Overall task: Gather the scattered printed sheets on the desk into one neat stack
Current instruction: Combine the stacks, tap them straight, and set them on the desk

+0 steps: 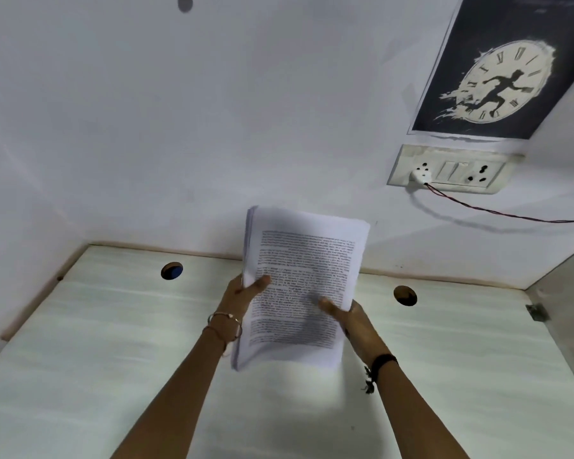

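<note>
A thick stack of printed sheets (304, 260) is held upright above the middle of the white desk (113, 342), its text side facing me. My left hand (246, 288) grips the stack's left edge, thumb on the front page. My right hand (348, 318) grips the lower right edge, thumb also on the front. The stack's bottom edge hangs just above the desktop, casting a soft shadow. No loose sheets show on the desk.
Two round cable holes, one at the left (172, 270) and one at the right (405, 295), pierce the desk near the back wall. A socket panel (451, 170) with a plugged-in wire and a clock poster (507, 74) hang on the wall at the right. A side panel (564, 293) bounds the desk's right.
</note>
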`<state>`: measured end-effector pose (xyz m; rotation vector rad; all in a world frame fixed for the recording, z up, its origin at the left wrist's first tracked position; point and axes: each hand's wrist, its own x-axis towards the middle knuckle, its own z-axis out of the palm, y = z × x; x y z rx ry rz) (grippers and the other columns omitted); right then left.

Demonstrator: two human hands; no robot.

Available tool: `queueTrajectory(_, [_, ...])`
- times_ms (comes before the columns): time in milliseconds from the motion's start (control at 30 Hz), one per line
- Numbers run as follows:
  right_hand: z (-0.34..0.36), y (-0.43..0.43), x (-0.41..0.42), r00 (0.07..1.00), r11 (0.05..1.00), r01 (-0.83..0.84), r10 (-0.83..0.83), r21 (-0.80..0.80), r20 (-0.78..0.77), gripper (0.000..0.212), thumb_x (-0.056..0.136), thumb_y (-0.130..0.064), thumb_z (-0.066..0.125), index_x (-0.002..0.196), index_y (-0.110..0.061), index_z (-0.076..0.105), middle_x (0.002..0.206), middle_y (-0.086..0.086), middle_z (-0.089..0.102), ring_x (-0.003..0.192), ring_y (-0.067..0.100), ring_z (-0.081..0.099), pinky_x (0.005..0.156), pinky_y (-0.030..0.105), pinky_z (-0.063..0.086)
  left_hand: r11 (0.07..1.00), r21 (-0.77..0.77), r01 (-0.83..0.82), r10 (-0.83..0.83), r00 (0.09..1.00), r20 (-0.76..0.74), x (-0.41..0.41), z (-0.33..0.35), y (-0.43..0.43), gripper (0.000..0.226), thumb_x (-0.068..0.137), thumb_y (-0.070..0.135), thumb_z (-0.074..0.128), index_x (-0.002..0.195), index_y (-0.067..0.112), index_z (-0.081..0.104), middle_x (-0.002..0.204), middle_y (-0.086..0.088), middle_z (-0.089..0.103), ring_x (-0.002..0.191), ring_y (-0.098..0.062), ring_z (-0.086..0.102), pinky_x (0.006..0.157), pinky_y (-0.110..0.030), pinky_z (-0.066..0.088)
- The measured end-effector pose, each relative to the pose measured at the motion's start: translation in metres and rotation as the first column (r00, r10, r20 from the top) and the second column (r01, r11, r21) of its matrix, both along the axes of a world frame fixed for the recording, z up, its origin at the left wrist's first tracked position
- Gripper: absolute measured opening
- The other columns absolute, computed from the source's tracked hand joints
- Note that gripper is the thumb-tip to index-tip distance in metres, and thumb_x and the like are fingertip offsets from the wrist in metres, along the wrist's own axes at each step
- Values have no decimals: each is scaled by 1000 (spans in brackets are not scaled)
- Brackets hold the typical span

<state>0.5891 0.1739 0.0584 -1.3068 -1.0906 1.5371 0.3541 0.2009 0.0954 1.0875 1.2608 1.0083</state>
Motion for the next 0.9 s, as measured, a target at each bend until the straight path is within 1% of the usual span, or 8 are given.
queueTrajectory(133, [6,11,-12,991,982,133,-133,132,-10,35,86,-18,68,120,-17,62,116,0,70,108,18,65,95,36,51,997,13,-71,71,996,-62,-4,-17,-9,32,87,14,58,118,8,58,109,-7,65,98,-10,61,80,-10,48])
queueTrajectory(300, [0,8,-18,974,960,195,-214,200,78,34,86,-26,69,118,-17,60,110,1,70,101,16,66,87,31,53,991,1,-130,130,986,-102,-3,-27,-15,24,86,14,60,110,7,60,100,-8,64,93,-21,60,73,-12,50])
queueTrajectory(400, [-21,1,-12,982,985,108,-126,131,138,46,79,-35,75,121,-26,57,113,-2,68,104,15,65,86,32,54,994,-17,-108,104,979,-174,-9,-38,-17,15,80,18,69,93,17,63,89,-5,67,85,-14,64,80,-26,51])
queueTrajectory(500, [-36,-5,-6,966,994,74,-91,78,242,39,78,-28,77,113,-31,60,110,-2,68,100,14,66,84,30,54,995,-24,-97,89,969,-232,-10,-46,-22,52,51,63,73,87,28,61,85,5,67,79,-5,64,80,-26,52])
queueTrajectory(600, [-30,-1,-9,944,991,107,-125,77,307,16,78,-23,76,87,-19,64,85,11,68,73,19,60,69,36,50,995,-15,-96,87,950,-300,-6,-47,-19,68,48,69,56,92,17,61,88,-9,66,85,-23,62,81,-32,50])
queueTrajectory(667, [-24,4,-11,927,981,164,-191,108,323,37,78,-24,77,61,-9,47,54,9,46,52,12,40,51,26,33,995,7,-97,94,944,-315,-6,-40,-18,68,52,68,49,92,14,60,89,-11,65,85,-23,60,82,-36,49])
queueTrajectory(767, [-19,7,-9,905,961,208,-260,182,338,58,77,-28,77,53,-17,26,45,-10,24,42,6,21,45,17,18,996,62,-71,88,931,-354,-5,-36,-15,70,55,69,47,95,13,61,88,-9,65,82,-21,59,75,-30,50])
queueTrajectory(900, [-25,-1,-2,909,979,130,-180,156,375,26,77,-30,77,80,-9,62,70,-2,65,61,13,60,56,20,46,995,85,-46,78,903,-423,-10,-27,-14,61,59,52,65,107,16,60,92,-6,66,84,-20,60,72,-23,48])
